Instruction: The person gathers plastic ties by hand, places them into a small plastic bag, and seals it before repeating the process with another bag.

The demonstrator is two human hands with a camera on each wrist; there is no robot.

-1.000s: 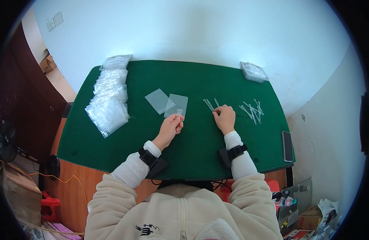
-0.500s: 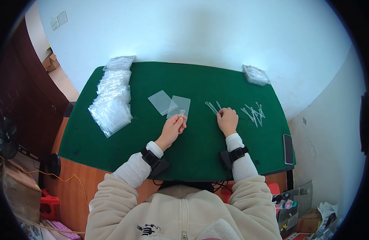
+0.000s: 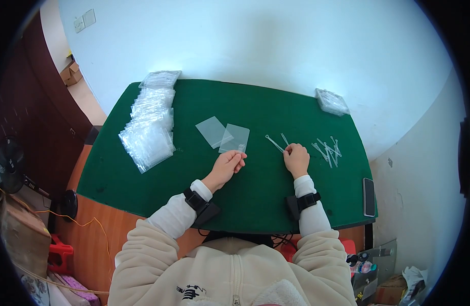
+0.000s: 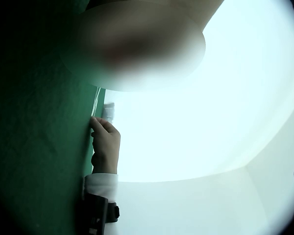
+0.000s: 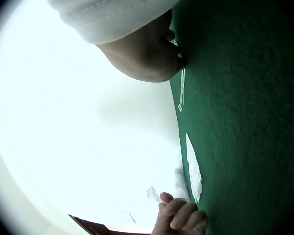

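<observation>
In the head view my left hand (image 3: 228, 167) is curled round a small bundle of thin clear sticks. Their rounded heads (image 5: 152, 192) poke out above the fist in the right wrist view. Just beyond that hand, two flat clear plastic bags (image 3: 212, 131) overlap on the green table. My right hand (image 3: 297, 159) has its thumb and fingertips down at the cloth, pinching at a few thin clear sticks with ringed ends (image 3: 273, 143). These sticks stretch away from the fingertips, and the fingers hide their near ends. More loose sticks (image 3: 328, 151) lie crossed in a heap to the right.
A long fanned pile of clear bags (image 3: 148, 145) runs along the left side of the green table (image 3: 250, 199). A clear packet (image 3: 332, 102) lies at the far right corner. A phone (image 3: 368, 197) rests near the right edge. The wall (image 3: 255, 46) stands behind.
The head view has swung slightly left, shifting everything rightward. The sticks before my right hand lie closer together than before. My left hand keeps its hold on the bundle.
</observation>
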